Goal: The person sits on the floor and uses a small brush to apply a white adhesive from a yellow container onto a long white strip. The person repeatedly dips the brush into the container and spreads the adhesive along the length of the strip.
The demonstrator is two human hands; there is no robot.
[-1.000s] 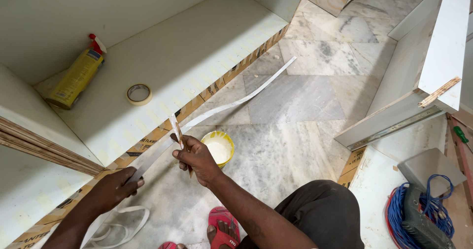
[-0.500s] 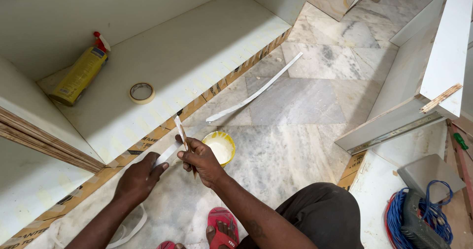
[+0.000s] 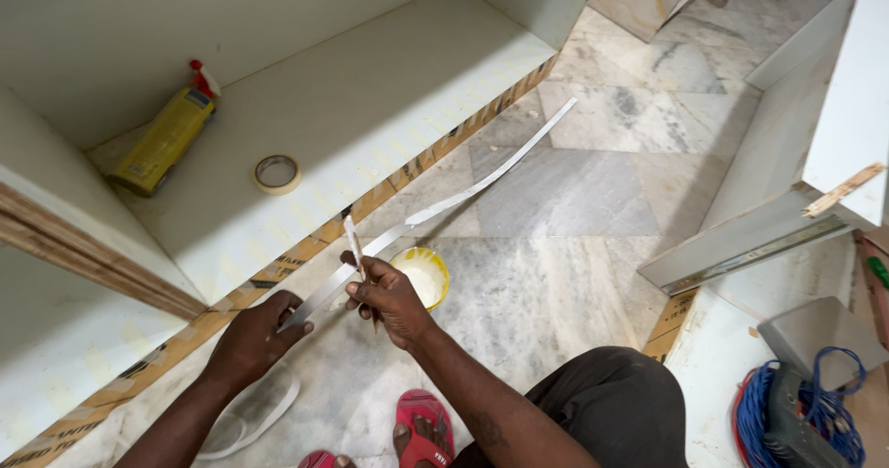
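Thin white edge strip [image 3: 482, 183] held over the marble floor [image 3: 574, 246] beside the plywood edge [image 3: 407, 176].
Left hand [image 3: 255, 334] pinches its near end; right hand [image 3: 389, 297] grips a small stick [image 3: 353, 241] against it. The strip looks light, floppy and easily kinked: hold it close to the worked spot.

The left hand [image 3: 255, 338] covers the near end of the white strip [image 3: 482, 183]. The bottom edge of the picture cuts the red sandal [image 3: 421, 431] and the blue cable coil [image 3: 773, 422]. The small stick [image 3: 353, 242] in the right hand [image 3: 389, 297] is too thin to identify.
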